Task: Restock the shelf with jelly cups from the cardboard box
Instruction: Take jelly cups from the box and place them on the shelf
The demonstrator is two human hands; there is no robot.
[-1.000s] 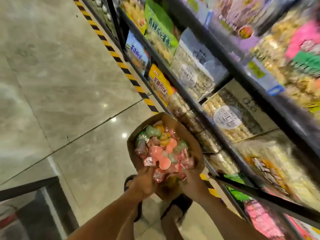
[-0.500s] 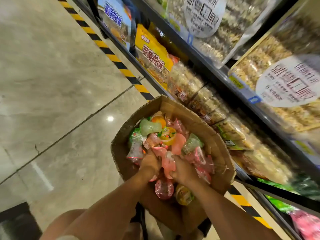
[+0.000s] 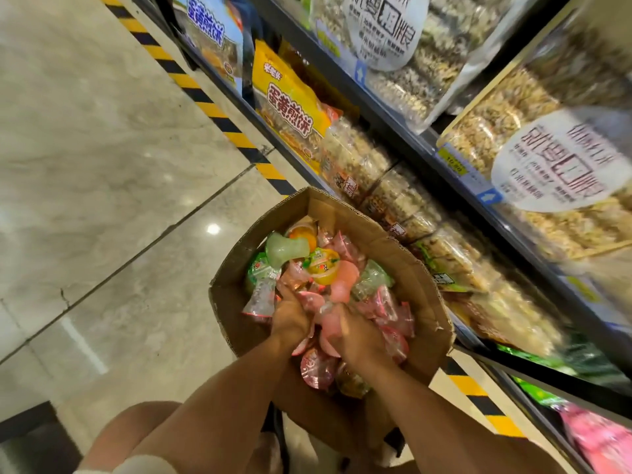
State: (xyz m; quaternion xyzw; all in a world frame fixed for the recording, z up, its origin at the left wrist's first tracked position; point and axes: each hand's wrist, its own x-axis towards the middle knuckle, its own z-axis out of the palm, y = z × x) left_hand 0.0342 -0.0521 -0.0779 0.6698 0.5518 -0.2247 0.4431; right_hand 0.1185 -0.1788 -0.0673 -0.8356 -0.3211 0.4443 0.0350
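An open cardboard box (image 3: pixel 403 265) stands on the floor below me, beside the shelf. It is full of jelly cups (image 3: pixel 318 265) in pink, green, orange and yellow. Both my hands are buried in the pile near the box's front. My left hand (image 3: pixel 290 319) is curled around pink cups. Close beside it, my right hand (image 3: pixel 355 336) is also closed over pink cups. The fingertips of both are hidden among the cups.
The shelf (image 3: pixel 427 145) runs along the right, packed with bagged snacks and cereal bars. A yellow snack bag (image 3: pixel 290 100) sits at its lower level. Yellow-and-black floor tape (image 3: pixel 212 111) marks the shelf's base. Polished tile floor (image 3: pixel 102 165) lies to the left.
My head has dropped closer to the box. Both hands moved from the box's near rim into the cups and closed around pink ones.
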